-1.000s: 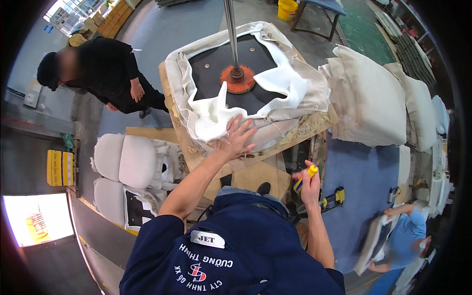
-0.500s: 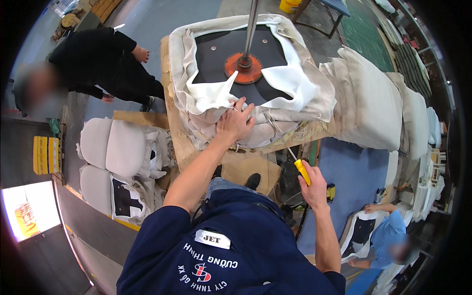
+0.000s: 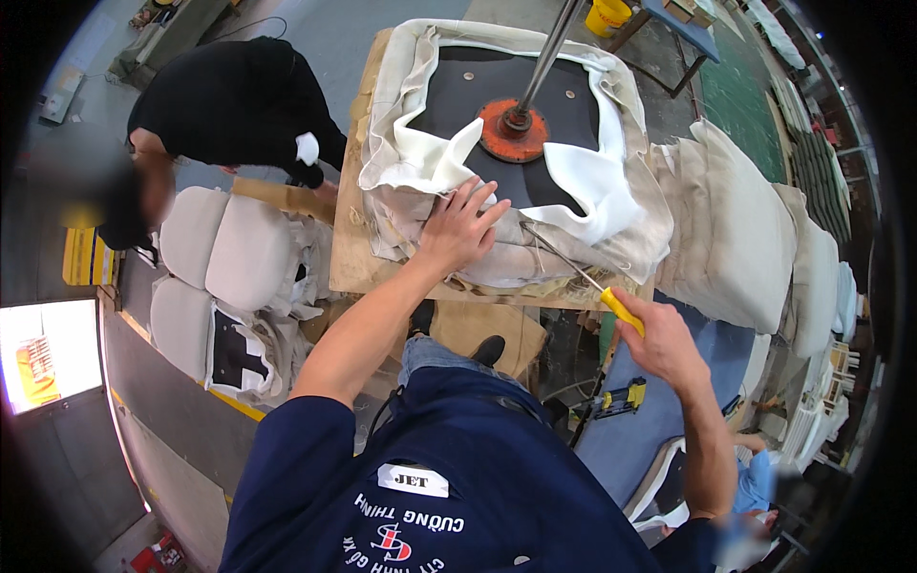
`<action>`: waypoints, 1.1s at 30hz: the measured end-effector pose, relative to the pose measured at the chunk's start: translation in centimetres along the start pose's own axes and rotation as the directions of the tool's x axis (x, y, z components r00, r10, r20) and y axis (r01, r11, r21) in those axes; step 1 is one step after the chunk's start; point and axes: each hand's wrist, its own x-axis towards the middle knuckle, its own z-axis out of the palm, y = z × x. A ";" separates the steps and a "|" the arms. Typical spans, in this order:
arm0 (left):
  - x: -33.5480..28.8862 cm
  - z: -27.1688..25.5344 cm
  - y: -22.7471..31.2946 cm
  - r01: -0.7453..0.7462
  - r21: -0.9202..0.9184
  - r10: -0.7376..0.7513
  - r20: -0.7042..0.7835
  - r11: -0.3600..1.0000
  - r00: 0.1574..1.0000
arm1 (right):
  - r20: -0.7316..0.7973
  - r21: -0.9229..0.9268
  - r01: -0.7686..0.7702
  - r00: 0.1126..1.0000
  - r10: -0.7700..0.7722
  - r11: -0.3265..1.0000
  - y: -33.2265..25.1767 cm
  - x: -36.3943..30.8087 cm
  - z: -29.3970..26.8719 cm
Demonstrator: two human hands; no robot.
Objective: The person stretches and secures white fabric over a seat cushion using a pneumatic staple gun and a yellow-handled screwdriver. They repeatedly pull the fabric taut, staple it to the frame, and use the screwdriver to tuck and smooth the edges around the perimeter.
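Observation:
A seat cushion lies upside down on a wooden board (image 3: pixel 351 274), its beige fabric (image 3: pixel 394 205) and white padding (image 3: pixel 604 205) loose around a dark base (image 3: pixel 460 100). A round orange-red plate (image 3: pixel 513 147) on a metal rod (image 3: pixel 552 53) rests on that base. My left hand (image 3: pixel 457 232) lies on the cushion's near edge, fingers spread over the folded fabric. With my right hand (image 3: pixel 659 336) I grip the yellow handle of a screwdriver (image 3: pixel 623 311). Its thin shaft points up and left, the tip at the fabric edge beside my left fingers.
Finished-looking cushions (image 3: pixel 248 253) stand stacked at left, and more covered cushions (image 3: pixel 731 215) at right. A staple gun (image 3: pixel 621 396) lies on the blue surface. A person in black (image 3: pixel 239 105) bends at left; another in blue (image 3: pixel 755 482) is at lower right.
My right hand has moved, bringing the screwdriver's tip from below the board's edge up to the cushion fabric. My left hand stays on the cushion. The person in black has bent down.

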 end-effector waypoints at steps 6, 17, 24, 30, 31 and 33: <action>0.1 -1.1 -0.4 -0.043 -0.036 0.048 0.137 0.998 0.989 | 0.053 -0.009 0.048 0.997 -0.047 0.999 0.8 3.5 -3.3; 0.9 -1.1 -0.5 -0.043 0.026 0.036 0.217 0.999 0.975 | 0.038 0.696 -0.186 0.974 0.223 0.694 4.8 -0.9 11.1; 1.8 -1.1 0.2 -0.068 0.104 0.038 0.268 0.992 0.963 | 0.465 0.826 -0.422 0.885 0.027 -0.373 7.5 -1.2 17.2; 1.7 -1.8 0.2 -0.099 0.102 0.059 0.342 0.990 0.938 | -0.140 0.670 0.010 0.984 0.114 0.742 6.6 -1.8 16.7; 1.7 -1.8 0.1 -0.095 0.097 0.057 0.341 0.991 0.938 | -0.176 0.604 0.024 0.979 0.104 0.797 5.7 -1.9 14.9; 1.3 -1.5 0.3 -0.079 0.091 0.043 0.340 0.993 0.940 | -0.280 0.465 0.102 0.959 0.036 0.880 5.0 -2.1 13.0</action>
